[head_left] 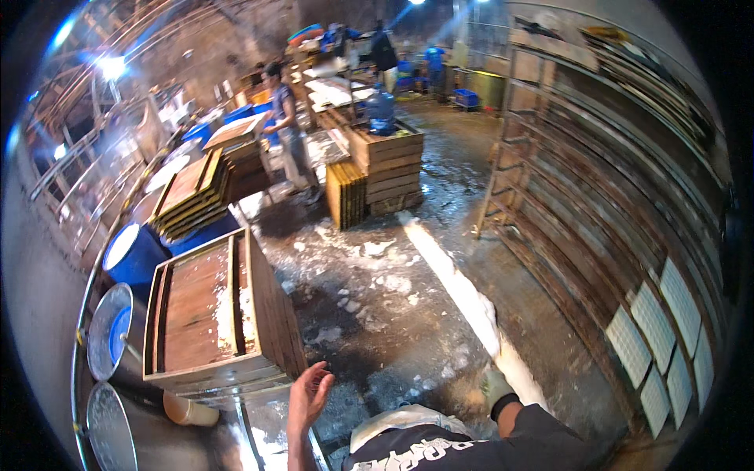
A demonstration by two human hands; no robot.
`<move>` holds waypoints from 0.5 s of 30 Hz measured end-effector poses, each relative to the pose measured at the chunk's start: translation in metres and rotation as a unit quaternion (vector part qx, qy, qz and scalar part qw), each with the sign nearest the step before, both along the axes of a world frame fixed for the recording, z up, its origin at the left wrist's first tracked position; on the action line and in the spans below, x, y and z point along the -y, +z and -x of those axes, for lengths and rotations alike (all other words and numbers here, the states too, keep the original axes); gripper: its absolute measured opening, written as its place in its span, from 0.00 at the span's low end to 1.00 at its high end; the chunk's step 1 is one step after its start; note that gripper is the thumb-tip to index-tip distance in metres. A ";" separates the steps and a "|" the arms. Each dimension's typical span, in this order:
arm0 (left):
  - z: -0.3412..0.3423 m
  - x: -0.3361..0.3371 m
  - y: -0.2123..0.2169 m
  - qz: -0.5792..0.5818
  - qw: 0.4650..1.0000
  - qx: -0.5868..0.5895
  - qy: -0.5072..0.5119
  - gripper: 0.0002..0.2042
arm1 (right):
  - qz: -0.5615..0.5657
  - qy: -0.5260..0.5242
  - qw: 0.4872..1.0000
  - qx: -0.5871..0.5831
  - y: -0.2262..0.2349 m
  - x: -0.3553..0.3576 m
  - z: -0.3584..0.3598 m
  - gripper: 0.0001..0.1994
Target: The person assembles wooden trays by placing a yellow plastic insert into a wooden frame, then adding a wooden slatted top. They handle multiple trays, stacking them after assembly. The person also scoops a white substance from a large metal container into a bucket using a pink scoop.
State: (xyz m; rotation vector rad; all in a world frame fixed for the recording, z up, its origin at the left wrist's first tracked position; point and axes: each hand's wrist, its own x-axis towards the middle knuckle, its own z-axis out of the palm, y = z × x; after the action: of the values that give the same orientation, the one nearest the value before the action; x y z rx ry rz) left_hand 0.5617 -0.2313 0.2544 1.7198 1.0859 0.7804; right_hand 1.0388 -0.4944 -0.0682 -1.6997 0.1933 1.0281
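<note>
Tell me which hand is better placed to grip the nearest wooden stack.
Probably the left hand: it looks open and is close to the near corner of the wooden stack, while the right hand is farther away, beside the white strip.

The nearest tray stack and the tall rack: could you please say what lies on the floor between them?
The head view shows scattered white clumps and a long white strip on the wet floor there.

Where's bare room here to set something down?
The wooden box has a mostly bare top left of its white crumbs. The floor between the white strip and the metal rack looks open. Left of the strip, white clumps crowd the floor.
</note>
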 end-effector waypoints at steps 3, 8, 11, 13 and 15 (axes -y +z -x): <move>0.052 -0.020 0.019 -0.102 0.971 -0.078 0.202 0.14 | -0.114 0.148 0.982 0.011 0.075 -0.187 0.059 0.14; 0.098 -0.092 -0.011 -0.281 0.868 -0.164 0.375 0.15 | -0.140 0.295 0.944 0.038 0.077 -0.437 0.110 0.15; 0.110 -0.132 -0.029 -0.278 0.838 -0.190 0.430 0.18 | -0.218 0.449 0.853 0.150 0.149 -0.537 0.219 0.08; 0.116 -0.155 -0.044 -0.257 0.825 -0.219 0.454 0.22 | -0.307 0.492 0.747 0.324 0.169 -0.583 0.287 0.13; 0.119 -0.173 -0.051 -0.255 0.810 -0.268 0.454 0.20 | -0.399 0.496 0.718 0.282 0.249 -0.590 0.354 0.14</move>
State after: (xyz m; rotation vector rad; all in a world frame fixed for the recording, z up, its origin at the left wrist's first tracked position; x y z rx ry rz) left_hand 0.4432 -0.0585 0.2034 1.8701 2.3582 1.2879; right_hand 0.6849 0.0956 0.1803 -1.1213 -1.5166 0.9998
